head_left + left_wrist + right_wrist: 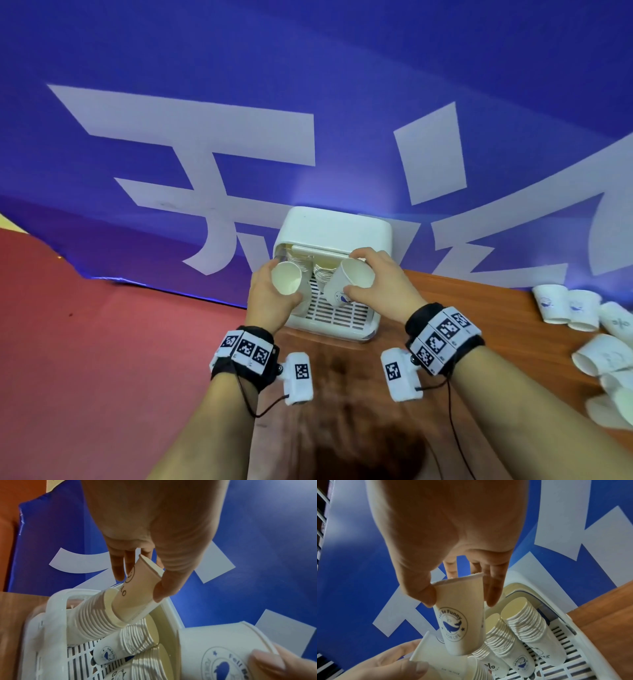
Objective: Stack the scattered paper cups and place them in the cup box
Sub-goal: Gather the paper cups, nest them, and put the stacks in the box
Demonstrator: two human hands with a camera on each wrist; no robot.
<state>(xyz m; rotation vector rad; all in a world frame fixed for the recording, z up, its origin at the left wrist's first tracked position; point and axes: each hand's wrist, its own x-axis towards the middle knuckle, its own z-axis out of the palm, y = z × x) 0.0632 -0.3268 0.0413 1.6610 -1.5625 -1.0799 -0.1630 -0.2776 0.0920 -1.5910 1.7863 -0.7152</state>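
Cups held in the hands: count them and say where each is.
2. One paper cup in the left hand, at a stack in the cup box; one whale-print cup in the right hand, above the box. Nested cups may be hidden.

Loose cups (613, 359) run off the right edge.

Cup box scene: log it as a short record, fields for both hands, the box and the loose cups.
left hand: holds a paper cup, its base seated in a stack in the box
right hand: holds a whale-logo cup over the box
cup box: white, open, several nested stacks lying inside
loose cups: scattered on the wooden table, to the right
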